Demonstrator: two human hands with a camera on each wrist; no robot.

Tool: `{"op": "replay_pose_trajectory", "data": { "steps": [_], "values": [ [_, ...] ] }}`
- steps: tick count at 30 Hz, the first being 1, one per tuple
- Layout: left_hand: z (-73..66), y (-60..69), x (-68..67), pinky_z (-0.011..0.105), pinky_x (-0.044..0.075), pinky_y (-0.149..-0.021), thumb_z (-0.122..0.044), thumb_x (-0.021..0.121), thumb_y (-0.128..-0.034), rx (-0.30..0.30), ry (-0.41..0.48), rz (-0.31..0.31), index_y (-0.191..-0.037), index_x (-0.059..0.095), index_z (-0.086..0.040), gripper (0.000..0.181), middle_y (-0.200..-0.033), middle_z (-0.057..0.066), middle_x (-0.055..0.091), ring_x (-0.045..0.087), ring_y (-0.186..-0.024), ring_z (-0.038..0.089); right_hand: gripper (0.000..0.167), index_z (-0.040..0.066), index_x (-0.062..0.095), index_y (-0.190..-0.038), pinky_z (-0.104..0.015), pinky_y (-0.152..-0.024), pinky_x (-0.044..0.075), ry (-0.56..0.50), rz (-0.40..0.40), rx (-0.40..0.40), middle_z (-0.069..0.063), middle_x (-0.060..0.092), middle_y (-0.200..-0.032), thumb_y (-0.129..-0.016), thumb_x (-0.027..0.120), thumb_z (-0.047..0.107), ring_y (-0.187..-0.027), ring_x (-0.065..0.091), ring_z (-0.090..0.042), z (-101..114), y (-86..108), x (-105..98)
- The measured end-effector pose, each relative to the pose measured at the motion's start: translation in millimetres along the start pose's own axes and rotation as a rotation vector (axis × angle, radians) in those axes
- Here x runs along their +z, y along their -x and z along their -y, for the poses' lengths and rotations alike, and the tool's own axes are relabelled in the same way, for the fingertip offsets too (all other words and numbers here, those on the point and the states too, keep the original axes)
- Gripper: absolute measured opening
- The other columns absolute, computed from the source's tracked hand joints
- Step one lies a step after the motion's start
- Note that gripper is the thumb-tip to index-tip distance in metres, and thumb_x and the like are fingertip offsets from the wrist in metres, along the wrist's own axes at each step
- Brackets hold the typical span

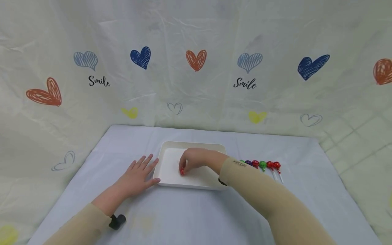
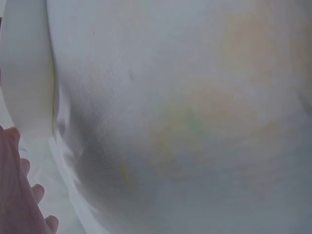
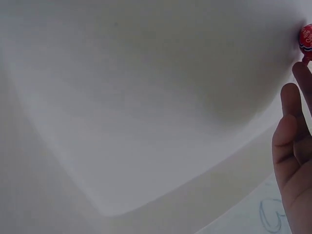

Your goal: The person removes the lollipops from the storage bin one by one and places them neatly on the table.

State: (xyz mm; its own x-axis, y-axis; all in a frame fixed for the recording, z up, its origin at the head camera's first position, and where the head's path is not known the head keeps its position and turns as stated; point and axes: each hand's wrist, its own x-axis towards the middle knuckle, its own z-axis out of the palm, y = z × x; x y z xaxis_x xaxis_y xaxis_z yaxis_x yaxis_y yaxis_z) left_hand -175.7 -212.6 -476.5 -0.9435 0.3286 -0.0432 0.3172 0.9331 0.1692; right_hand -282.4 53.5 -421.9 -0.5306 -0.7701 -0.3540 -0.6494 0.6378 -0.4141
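Observation:
A shallow white tray (image 1: 190, 186) lies on the cloth-covered table. Inside it, my right hand (image 1: 195, 158) reaches down and pinches a lollipop with a red wrapper (image 1: 182, 172) close to the tray floor; its stick is hidden by the fingers. The right wrist view shows the red wrapped head (image 3: 306, 39) at the fingertips, near the right border. My left hand (image 1: 134, 177) lies with spread fingers at the tray's left edge, thumb and fingertips touching the rim or right beside it.
Right of the tray, a row of lollipops (image 1: 262, 165) in red, green and purple wrappers lies on the white tablecloth (image 1: 309, 190), partly hidden behind the right sleeve. A curtain printed with hearts (image 1: 196, 61) hangs behind the table.

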Motion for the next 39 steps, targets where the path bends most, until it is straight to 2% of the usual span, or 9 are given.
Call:
{"op": "replay_pose_trajectory", "data": {
  "steps": [6,11,19,24,29,35,39],
  "values": [
    [-0.8,1.7,-1.7,0.062,0.011,-0.117,-0.075,0.038,-0.0919,0.015,0.002,-0.001,-0.160,0.021,-0.018,0.090,-0.166,0.010,0.012,0.011,-0.150,0.038,0.016,0.032,0.079,-0.092,-0.025,-0.085,0.048,-0.006,0.001,0.077,0.020,0.067,-0.090,-0.087,0.076,0.017,-0.090,0.058,-0.004,-21,19.9,-6],
    [-0.3,3.3,-3.4,0.063,0.010,-0.116,-0.077,0.037,-0.0915,0.020,0.017,-0.007,-0.159,0.022,-0.018,0.091,-0.166,0.011,0.013,0.011,-0.150,0.039,0.018,0.037,0.078,-0.095,-0.028,-0.085,0.048,0.007,0.012,0.141,0.022,0.066,-0.093,-0.088,0.075,0.021,-0.093,0.057,-0.005,-28,27.8,-12],
    [1.4,3.3,-1.3,0.061,0.011,-0.117,-0.077,0.037,-0.0912,0.004,0.002,-0.002,-0.160,0.021,-0.019,0.091,-0.166,0.009,0.012,0.010,-0.150,0.037,0.017,0.030,0.079,-0.103,-0.030,-0.087,0.050,-0.081,-0.016,0.163,0.015,0.067,-0.096,-0.087,0.077,0.023,-0.097,0.058,-0.009,-30,30.2,-22],
    [0.7,2.2,-2.2,0.061,0.010,-0.117,-0.078,0.035,-0.0904,0.010,0.007,-0.001,-0.160,0.020,-0.020,0.092,-0.166,0.009,0.011,0.010,-0.150,0.038,0.019,0.031,0.077,-0.104,-0.031,-0.086,0.050,-0.046,-0.020,0.215,0.011,0.066,-0.095,-0.085,0.080,0.033,-0.094,0.058,-0.010,-32,29.5,-22],
    [-0.5,1.1,-2.4,0.061,0.011,-0.118,-0.075,0.040,-0.0917,0.007,0.009,0.005,-0.160,0.021,-0.020,0.090,-0.166,0.009,0.011,0.011,-0.150,0.037,0.023,0.031,0.078,-0.105,-0.030,-0.083,0.049,0.006,0.007,0.245,0.010,0.065,-0.091,-0.084,0.080,0.038,-0.089,0.058,-0.010,-30,27.6,-17],
    [-5.8,2.9,-8.4,0.062,0.011,-0.117,-0.074,0.040,-0.0927,0.009,0.013,0.015,-0.160,0.021,-0.018,0.089,-0.166,0.011,0.012,0.011,-0.150,0.038,0.023,0.030,0.078,-0.104,-0.031,-0.083,0.048,0.039,0.027,0.254,0.009,0.065,-0.088,-0.083,0.080,0.039,-0.087,0.058,-0.011,-26,26.6,-15],
    [-7.2,3.3,-9.8,0.062,0.011,-0.117,-0.075,0.038,-0.0919,0.009,0.010,0.014,-0.159,0.023,-0.016,0.091,-0.165,0.012,0.013,0.011,-0.150,0.040,0.016,0.032,0.078,-0.100,-0.031,-0.083,0.049,0.049,0.043,0.252,0.011,0.065,-0.089,-0.085,0.079,0.037,-0.089,0.058,-0.010,-24,26.3,-15]
  ]
}}
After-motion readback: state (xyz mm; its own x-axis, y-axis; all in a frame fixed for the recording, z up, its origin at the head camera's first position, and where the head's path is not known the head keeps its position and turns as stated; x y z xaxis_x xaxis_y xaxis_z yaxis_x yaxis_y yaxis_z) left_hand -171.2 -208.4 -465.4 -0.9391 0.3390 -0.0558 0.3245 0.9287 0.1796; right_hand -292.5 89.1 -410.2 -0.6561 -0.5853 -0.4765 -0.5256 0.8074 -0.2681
